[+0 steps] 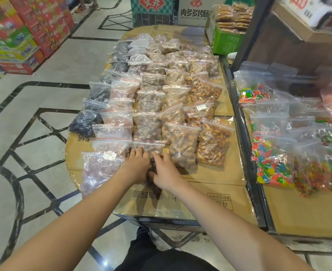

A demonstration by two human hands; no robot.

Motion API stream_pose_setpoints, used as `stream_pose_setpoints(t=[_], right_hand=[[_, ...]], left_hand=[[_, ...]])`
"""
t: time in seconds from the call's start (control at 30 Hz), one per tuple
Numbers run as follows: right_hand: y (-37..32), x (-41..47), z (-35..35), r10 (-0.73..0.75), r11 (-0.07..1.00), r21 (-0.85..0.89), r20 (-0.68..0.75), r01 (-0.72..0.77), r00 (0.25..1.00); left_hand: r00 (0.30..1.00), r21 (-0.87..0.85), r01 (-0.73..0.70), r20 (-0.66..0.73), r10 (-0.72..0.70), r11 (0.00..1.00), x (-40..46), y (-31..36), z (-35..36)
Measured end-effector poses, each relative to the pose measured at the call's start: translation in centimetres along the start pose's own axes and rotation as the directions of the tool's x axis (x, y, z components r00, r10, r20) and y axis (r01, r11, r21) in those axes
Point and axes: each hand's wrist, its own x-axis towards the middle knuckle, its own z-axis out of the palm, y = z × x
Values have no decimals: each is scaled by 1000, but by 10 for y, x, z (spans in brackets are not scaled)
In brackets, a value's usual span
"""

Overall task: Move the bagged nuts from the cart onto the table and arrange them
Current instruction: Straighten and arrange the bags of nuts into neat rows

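Bagged nuts [151,106] lie in overlapping columns on the table [210,175], which is topped with flattened cardboard; dark fruit-like bags at the left edge, pale ones next, brown nuts in the middle, orange-brown kernels on the right; each bag overlaps the one behind it, zip edge towards the far end, presumably so every sort shows and the rows stay straight; the nearest bag of the middle column [148,147] sits at the front of its row, under both hands; judgement: it is being seated and squared into line with its neighbours; left hand [136,165] palm down, fingers straight and close together, lying on the bag's left part; right hand [164,172] palm down, fingers slightly spread, pressing the bag's right part; neither hand is visibly curled round or pinching anything; both forearms reach forward, nearly parallel, converging at the bag; cart not identifiable in view; candy bags [272,165] lie on the adjoining surface to the right
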Motion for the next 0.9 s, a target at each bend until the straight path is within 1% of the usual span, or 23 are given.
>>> stream_pose_setpoints(t=[0.03, 0.07, 0.13, 0.23, 0.3, 0.43, 0.5, 0.57, 0.7, 0.77, 0.9], right_hand=[[0, -2, 1, -24, 998, -66, -22, 22, 999], [-1, -3, 1, -32, 992, -120, -14, 31, 999], [-3, -3, 1, -3, 981, -195, 51, 13, 999], [-7, -5, -5, 10, 968, -251, 63, 6, 998], [-7, -8, -13, -19, 966, -259, 17, 23, 1000], [-2, -14, -37, -111, 963, -258, -122, 77, 986], [0, -15, -52, -127, 962, -259, -167, 81, 978], [1, -14, -68, -112, 966, -254, -213, 56, 971], [2, -2, -99, -67, 965, -262, -326, -22, 943], [2, 9, -112, -59, 959, -279, -374, -51, 925], [-1, 33, -132, 6, 963, -241, -419, -118, 908]], left_hand=[[1000, -13, -5, 16, 5, 1000, 0, -2, 0], [999, -23, -6, 45, 7, 1000, 0, -3, 0], [995, -20, -1, 99, 3, 1000, 0, -6, 1], [991, -34, 19, 131, -14, 999, 1, -3, -3], [993, -79, 29, 114, -20, 996, -1, 2, -10], [1000, -128, -2, 28, 6, 992, -3, 10, -27], [998, -134, -39, -49, 33, 990, -1, 14, -35], [986, -136, -66, -164, 44, 988, 3, 17, -45], [926, -140, -72, -376, 14, 987, 16, 15, -69], [902, -124, -64, -431, 4, 990, 26, 12, -81], [886, -88, -36, -463, -9, 995, 49, 4, -102]])
